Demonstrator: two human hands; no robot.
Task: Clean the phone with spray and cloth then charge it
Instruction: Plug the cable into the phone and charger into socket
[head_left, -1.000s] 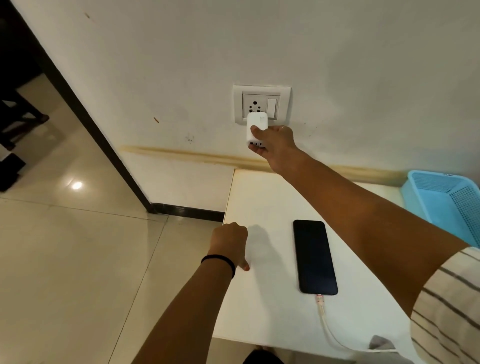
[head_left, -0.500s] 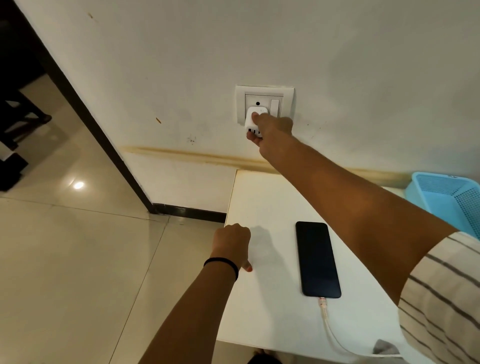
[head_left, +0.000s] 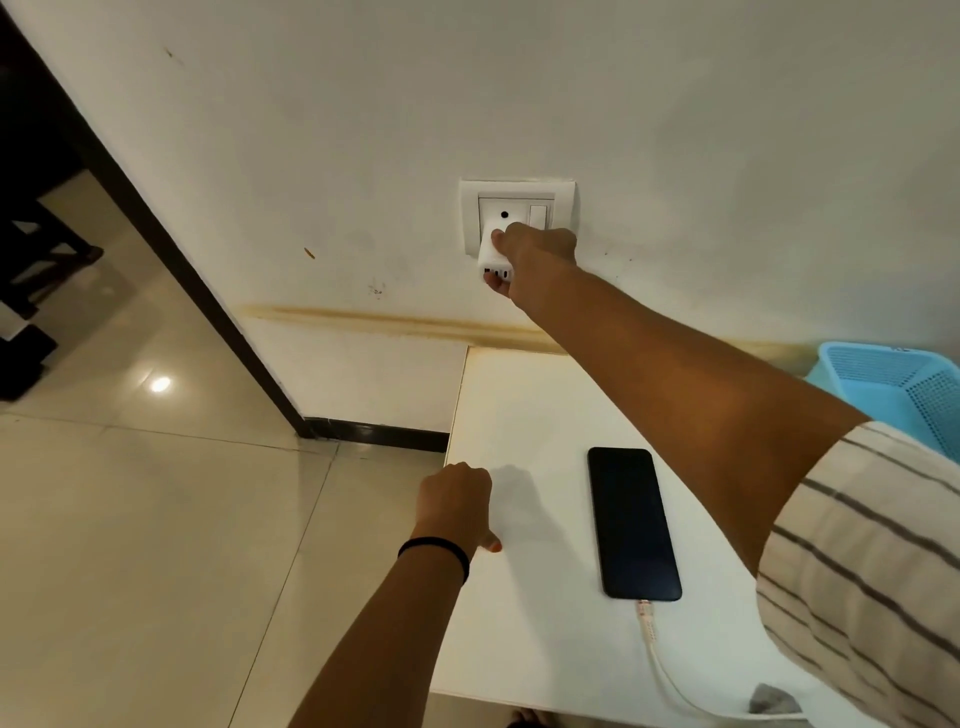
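Observation:
A black phone (head_left: 632, 522) lies face up on the white table (head_left: 524, 405), its screen dark. A white cable (head_left: 655, 649) runs from its near end toward the table's front edge. My right hand (head_left: 537, 254) reaches to the wall and grips a white charger adapter (head_left: 491, 257), holding it against the white wall socket (head_left: 517, 208). My left hand (head_left: 457, 501) rests on the table's left edge with its fingers curled under, holding nothing. A grey scrap of cloth (head_left: 774, 701) shows at the bottom right.
A light blue mesh basket (head_left: 898, 384) stands on the table at the far right by the wall. Left of the table lies glossy tiled floor (head_left: 130, 519), with a dark doorway and dark furniture at the far left. The wall's black skirting runs behind the table.
My right hand has lifted the adapter from just below the socket up onto it. The left hand and the phone have stayed in place.

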